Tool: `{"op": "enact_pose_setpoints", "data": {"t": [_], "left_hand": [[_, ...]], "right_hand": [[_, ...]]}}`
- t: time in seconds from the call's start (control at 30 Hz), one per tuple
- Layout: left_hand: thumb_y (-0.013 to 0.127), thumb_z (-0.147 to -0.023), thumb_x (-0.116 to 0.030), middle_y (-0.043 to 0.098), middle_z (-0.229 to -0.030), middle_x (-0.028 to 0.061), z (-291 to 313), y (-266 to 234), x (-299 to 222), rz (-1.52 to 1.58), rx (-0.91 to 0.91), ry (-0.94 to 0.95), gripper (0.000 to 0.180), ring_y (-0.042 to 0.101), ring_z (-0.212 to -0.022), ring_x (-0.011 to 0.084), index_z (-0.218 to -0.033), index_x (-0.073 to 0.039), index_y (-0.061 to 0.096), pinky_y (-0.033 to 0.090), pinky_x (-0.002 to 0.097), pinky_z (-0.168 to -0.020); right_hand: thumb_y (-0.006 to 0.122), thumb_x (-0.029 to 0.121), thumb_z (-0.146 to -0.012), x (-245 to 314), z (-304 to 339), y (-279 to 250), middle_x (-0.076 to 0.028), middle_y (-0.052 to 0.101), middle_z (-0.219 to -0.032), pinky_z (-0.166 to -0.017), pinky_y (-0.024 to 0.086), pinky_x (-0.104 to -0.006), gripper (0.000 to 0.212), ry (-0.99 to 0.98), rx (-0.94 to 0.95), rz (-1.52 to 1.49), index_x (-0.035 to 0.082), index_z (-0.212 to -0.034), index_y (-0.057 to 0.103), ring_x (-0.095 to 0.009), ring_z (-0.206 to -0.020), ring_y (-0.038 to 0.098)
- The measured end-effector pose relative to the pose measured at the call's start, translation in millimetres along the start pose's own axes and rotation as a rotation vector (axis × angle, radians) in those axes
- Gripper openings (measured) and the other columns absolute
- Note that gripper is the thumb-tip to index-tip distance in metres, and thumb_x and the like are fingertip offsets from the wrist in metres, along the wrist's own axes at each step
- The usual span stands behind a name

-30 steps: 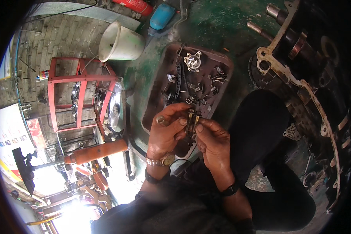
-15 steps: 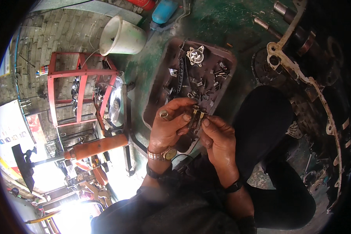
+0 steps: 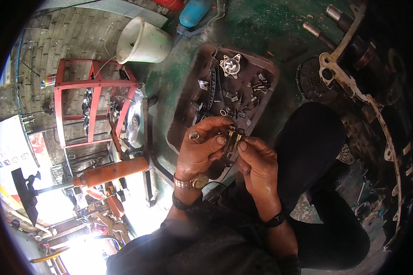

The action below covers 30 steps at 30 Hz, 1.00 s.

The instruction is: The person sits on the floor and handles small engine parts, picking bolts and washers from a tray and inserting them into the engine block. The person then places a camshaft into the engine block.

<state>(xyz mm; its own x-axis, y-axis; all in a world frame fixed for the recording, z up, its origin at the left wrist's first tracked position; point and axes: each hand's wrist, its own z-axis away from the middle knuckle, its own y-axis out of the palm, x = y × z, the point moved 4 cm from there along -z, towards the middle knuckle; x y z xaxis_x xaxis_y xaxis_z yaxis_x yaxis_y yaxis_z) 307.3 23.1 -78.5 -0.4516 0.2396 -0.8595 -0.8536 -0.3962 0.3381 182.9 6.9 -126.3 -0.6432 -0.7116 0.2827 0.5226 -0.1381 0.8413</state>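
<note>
Head view: left hand (image 3: pixel 199 147) and right hand (image 3: pixel 259 162) were close together, fingertips clamped on two slim bolts (image 3: pixel 231 134) above the brown tray (image 3: pixel 252 63).
Side by side over the tray, they looked light, rigid and perhaps oil-slick, likely best pinched by the shank below the head.

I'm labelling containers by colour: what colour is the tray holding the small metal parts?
The tray is dark brown; it shows in the head view.

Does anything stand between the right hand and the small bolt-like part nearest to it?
Nothing visible does: the right hand pinches this bolt-like part, close beside a similar part at the left hand.
</note>
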Motion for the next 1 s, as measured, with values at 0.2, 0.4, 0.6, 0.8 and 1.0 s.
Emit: {"op": "enact_pose_setpoints", "data": {"t": [0.2,0.4,0.6,0.8,1.0], "left_hand": [[0.062,-0.08,0.001,0.059,-0.091,0.0081,-1.5,-2.6,3.1,0.051,0.027,0.017,0.033,0.045,-0.058,0.005,-0.112,0.003,0.055,0.03,0.0147,-0.042],[0.063,-0.08,0.002,0.06,-0.091,0.0084,-1.5,-3.6,4.5,0.061,0.026,0.01,0.034,0.046,-0.058,0.0052,-0.113,0.003,0.055,0.03,0.0152,-0.043],[0.065,-0.078,0.001,0.061,-0.089,0.0076,-1.1,-1.1,1.3,-0.012,0.054,0.0,0.036,0.045,-0.056,0.0047,-0.113,0.004,0.056,0.03,0.0164,-0.044],[0.068,-0.074,0.004,0.062,-0.089,0.0059,2.4,-2.3,-0.1,-0.031,0.012,-0.004,0.038,0.056,-0.069,0.0085,-0.111,0.004,0.057,0.041,0.0163,-0.054],[0.068,-0.071,0.01,0.06,-0.096,0.0067,2.5,-3.2,-2.1,-0.119,0.025,0.094,0.035,0.059,-0.087,0.0136,-0.104,0.004,0.06,0.047,0.0214,-0.072]], "right_hand": [[0.067,0.01,-0.082,1.8,-0.4,2.7,0.001,0.06,-0.071,-0.045,0.032,-0.0166,0.016,-0.02,0.005,0.042,0.001,-0.095,0.066,-0.003,-0.051,0.041],[0.068,0.011,-0.081,2.3,-0.2,3.5,0.001,0.061,-0.071,-0.046,0.031,-0.0161,0.018,-0.029,0.011,0.028,0.002,-0.096,0.066,-0.002,-0.051,0.041],[0.07,0.013,-0.08,2.0,-0.7,3.4,0.002,0.061,-0.07,-0.046,0.031,-0.0157,0.019,-0.022,0.017,0.089,0.002,-0.095,0.067,-0.001,-0.052,0.042],[0.07,0.012,-0.08,-0.6,-0.5,1.9,0.002,0.061,-0.071,-0.046,0.031,-0.0152,0.019,-0.044,-0.005,0.084,0.003,-0.096,0.067,-0.001,-0.052,0.042],[0.068,0.009,-0.082,-2.2,-1.4,0.7,0.002,0.062,-0.072,-0.046,0.031,-0.0146,0.017,-0.059,0.002,0.12,0.004,-0.098,0.067,0.0,-0.052,0.042]]}}
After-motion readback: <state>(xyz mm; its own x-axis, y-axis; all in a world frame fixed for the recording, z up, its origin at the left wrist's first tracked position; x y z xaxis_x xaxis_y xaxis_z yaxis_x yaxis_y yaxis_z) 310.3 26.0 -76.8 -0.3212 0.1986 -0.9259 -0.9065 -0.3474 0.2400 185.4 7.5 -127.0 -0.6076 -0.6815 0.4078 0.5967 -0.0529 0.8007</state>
